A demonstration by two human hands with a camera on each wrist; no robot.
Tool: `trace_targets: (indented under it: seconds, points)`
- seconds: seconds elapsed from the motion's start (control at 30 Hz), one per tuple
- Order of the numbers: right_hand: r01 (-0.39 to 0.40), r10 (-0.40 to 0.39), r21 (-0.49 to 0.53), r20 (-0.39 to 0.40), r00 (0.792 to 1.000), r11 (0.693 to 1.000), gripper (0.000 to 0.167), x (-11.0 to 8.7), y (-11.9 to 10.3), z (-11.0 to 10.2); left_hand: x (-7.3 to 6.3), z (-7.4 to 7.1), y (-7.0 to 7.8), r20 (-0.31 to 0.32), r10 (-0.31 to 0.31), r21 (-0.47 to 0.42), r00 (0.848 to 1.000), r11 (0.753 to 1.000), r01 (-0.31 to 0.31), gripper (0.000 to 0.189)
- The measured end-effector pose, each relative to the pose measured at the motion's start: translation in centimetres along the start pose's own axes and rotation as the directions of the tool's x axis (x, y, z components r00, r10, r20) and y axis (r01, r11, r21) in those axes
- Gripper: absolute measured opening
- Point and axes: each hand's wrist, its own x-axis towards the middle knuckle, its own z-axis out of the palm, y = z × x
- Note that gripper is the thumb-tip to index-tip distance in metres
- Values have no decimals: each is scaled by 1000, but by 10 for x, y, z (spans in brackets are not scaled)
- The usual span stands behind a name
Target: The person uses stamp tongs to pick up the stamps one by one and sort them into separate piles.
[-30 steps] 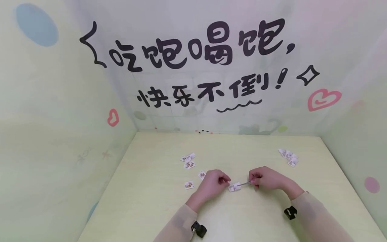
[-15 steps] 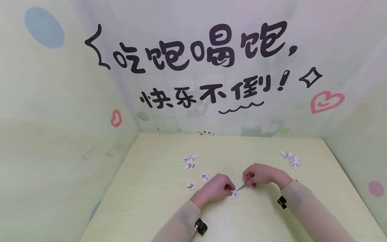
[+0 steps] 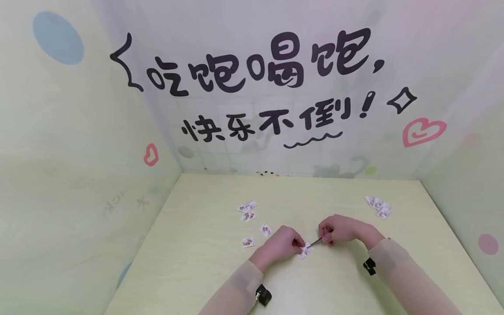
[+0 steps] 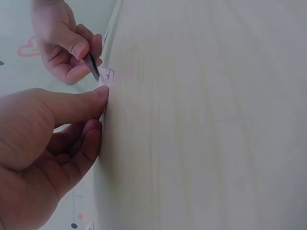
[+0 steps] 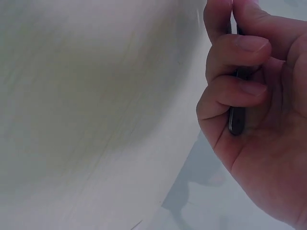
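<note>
Thumb and fingers of my left hand (image 3: pixel 279 245) pinch the edge of a small printed playing card (image 3: pixel 305 252) low over the table. The card's free end sticks out past the thumb in the left wrist view, where card (image 4: pixel 107 74) and thumb overlap. My right hand (image 3: pixel 343 228) grips dark metal tweezers (image 3: pixel 316 242), its fingers curled round them. The tweezers (image 4: pixel 93 68) point at the card, their tips right at its face. In the right wrist view the rounded rear end of the tweezers (image 5: pixel 237 120) shows below the curled fingers; the tips are out of that view.
Left of my hands lie two single cards, one (image 3: pixel 248 242) nearer and one (image 3: pixel 265 229) farther. Behind them is a small overlapping cluster of cards (image 3: pixel 249 215). A fanned group of cards (image 3: pixel 379 206) lies at the back right. Printed walls (image 3: pixel 244 157) enclose the wooden table (image 3: pixel 189 245).
My left hand has shifted slightly right and nearer with the card. My right hand has moved left, bringing the tweezers to a steeper slant. Over the last half second both barely move.
</note>
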Motion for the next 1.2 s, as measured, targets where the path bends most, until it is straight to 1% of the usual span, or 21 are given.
trace_targets:
  seconds: [0.13, 0.23, 0.37, 0.5, 0.57, 0.67, 0.8, 0.9, 1.03, 1.13, 1.2]
  points:
    - [-11, 13, 90, -29, 999, 996, 10, -8, 7, 8, -1, 3, 2, -29, -54, -49, 998, 997, 52, 10]
    - [-30, 42, 179, -60, 997, 983, 9, -15, 9, 19, -1, 6, 4, -66, -94, -80, 993, 993, 89, 8]
    - [-73, 113, 305, -115, 987, 949, 11, -24, 8, 39, -1, 10, 7, -122, -138, -98, 983, 987, 126, 8]
    - [-117, 198, 389, -175, 964, 914, 13, -32, 1, 54, -1, 12, 8, -160, -174, -103, 972, 982, 158, 8]
    - [-129, 224, 392, -206, 953, 911, 13, -35, -5, 58, -1, 14, 9, -177, -190, -96, 966, 980, 175, 9]
    - [-136, 239, 371, -247, 939, 919, 12, -36, -12, 60, 0, 14, 11, -195, -215, -102, 957, 975, 198, 10]
    - [-154, 253, 338, -272, 928, 929, 12, -35, -17, 59, -1, 14, 13, -197, -225, -110, 954, 972, 206, 11]
    - [-171, 259, 307, -273, 926, 936, 12, -34, -13, 55, 1, 14, 13, -198, -204, -79, 959, 978, 192, 11]
    - [-178, 254, 275, -272, 928, 945, 12, -31, -6, 47, 5, 13, 14, -200, -150, -17, 968, 989, 150, 15]
    - [-166, 241, 274, -268, 933, 947, 12, -29, -3, 41, 8, 13, 15, -188, -127, -8, 974, 992, 128, 19]
    - [-162, 235, 272, -261, 937, 948, 11, -28, -2, 40, 11, 14, 15, -169, -133, -14, 977, 991, 133, 20]
